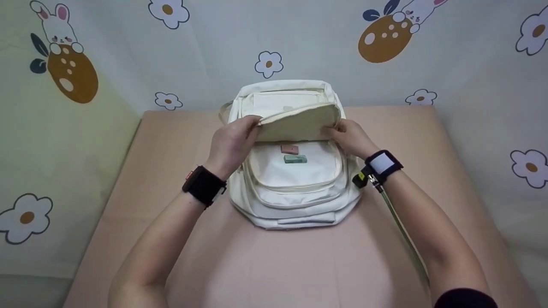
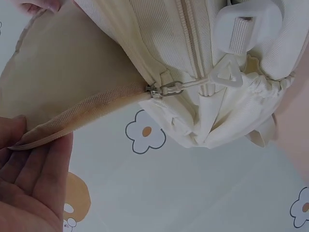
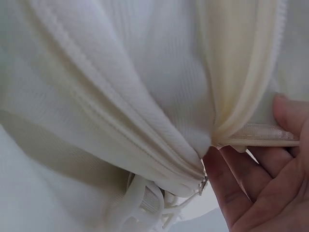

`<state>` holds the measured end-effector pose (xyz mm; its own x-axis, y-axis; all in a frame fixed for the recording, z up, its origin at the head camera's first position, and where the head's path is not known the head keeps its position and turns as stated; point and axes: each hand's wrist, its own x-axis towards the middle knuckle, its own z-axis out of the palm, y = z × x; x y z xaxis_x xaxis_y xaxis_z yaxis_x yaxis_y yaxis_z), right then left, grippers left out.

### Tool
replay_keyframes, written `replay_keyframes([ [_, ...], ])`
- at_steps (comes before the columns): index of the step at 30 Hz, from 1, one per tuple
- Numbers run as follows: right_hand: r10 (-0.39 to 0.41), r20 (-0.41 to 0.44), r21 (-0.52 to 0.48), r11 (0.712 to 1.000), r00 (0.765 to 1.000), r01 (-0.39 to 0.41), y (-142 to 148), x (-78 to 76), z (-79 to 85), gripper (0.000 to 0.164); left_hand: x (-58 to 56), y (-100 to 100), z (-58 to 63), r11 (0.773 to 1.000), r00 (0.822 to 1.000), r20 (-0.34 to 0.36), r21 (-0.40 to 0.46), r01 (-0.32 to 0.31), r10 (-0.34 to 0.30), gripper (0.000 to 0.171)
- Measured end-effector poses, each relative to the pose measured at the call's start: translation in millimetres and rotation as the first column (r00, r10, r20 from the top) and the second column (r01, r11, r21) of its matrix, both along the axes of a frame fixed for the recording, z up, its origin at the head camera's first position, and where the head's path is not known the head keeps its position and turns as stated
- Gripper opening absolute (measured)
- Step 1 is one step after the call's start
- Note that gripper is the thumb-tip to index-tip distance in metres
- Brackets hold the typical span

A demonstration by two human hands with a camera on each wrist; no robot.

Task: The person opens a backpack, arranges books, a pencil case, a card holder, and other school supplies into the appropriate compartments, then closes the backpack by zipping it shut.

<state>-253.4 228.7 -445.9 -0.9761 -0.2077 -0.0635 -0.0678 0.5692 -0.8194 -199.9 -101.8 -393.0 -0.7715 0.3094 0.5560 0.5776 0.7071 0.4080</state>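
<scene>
A cream-white backpack [image 1: 295, 196] lies on the table with its front pocket unzipped. The pocket's beige-lined flap [image 1: 299, 124] is lifted toward the bag's top. At the flap's left corner, my left hand [image 1: 233, 141] pinches the zippered edge between thumb and fingers. My right hand [image 1: 353, 136] holds the right edge, thumb on the lining and fingers behind, as the right wrist view also shows. Below the flap, a small pink block [image 1: 290, 149] and a green block [image 1: 295, 159] lie on the white fabric. A metal zipper slider [image 2: 154, 90] sits at the end of the flap's zip.
The bag rests on a pinkish-beige tabletop [image 1: 291, 265]. A pale curtain [image 1: 214, 51] with flowers and rabbits stands behind and at both sides. Black bands circle both wrists, and a green cable [image 1: 402, 231] runs along my right forearm.
</scene>
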Motion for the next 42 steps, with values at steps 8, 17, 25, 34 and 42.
replay_keyframes([
  [8,0.068,-0.104,0.046,0.997,0.992,-0.063,10,19.5,7.1,0.039,11.9,-5,-9.5,0.997,0.990,-0.112,0.001,0.081,-0.080,0.013],
  [17,0.230,-0.567,0.257,0.962,0.791,-0.095,18,56.3,6.7,0.038,30.2,-12,-26.8,0.985,0.960,-0.224,-0.062,0.161,-0.170,0.021],
  [25,0.392,-0.750,0.365,0.917,0.533,-0.161,14,84.3,-0.5,0.031,43.7,-16,-44.1,0.974,0.947,-0.229,-0.076,0.211,-0.223,0.027],
  [34,0.476,-0.771,0.432,0.879,0.424,-0.202,12,93.7,-20.4,0.025,52.6,-22,-66.9,0.954,0.931,-0.230,-0.161,0.252,-0.284,0.030],
  [42,0.491,-0.758,0.440,0.871,0.429,-0.219,10,98.7,-26.5,0.015,55.4,-27,-77.1,0.943,0.924,-0.215,-0.178,0.280,-0.315,0.025],
])
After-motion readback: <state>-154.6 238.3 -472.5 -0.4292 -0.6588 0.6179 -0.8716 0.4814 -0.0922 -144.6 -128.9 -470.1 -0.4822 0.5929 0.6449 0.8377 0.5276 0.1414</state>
